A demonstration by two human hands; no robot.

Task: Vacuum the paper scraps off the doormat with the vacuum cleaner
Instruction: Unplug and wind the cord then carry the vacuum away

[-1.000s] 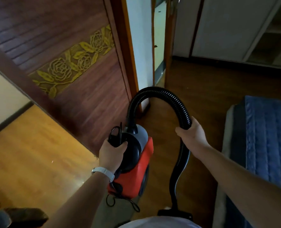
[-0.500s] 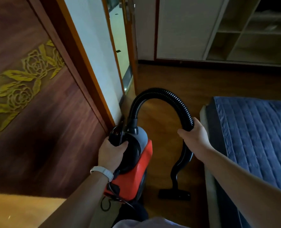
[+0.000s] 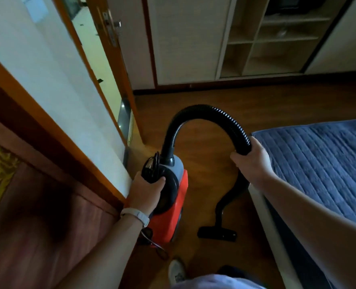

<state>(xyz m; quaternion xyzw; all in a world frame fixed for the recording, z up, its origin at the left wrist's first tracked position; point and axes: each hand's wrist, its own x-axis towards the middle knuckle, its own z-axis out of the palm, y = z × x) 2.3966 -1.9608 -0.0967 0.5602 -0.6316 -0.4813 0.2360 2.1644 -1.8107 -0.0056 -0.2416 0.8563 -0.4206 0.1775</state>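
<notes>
Bedroom, brown wooden floor (image 3: pixel 277 101): noted red-and-grey canister vacuum cleaner (image 3: pixel 178 205) gripped by left hand (image 3: pixel 145 192), black ribbed hose (image 3: pixel 204 110) clasped in right hand (image 3: pixel 252 161).

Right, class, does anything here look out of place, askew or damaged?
Only one thing: a loop of cord dangles loose beneath the red vacuum cleaner held by the left hand, close to the shoe. Nothing looks spilled or damaged.

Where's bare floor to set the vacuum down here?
Bare floor lies ahead, bordered by the wardrobe, the hose and the blue mattress. Crowded close in: vacuum cleaner, nozzle and shoe sit between doorframe and mattress.
</notes>
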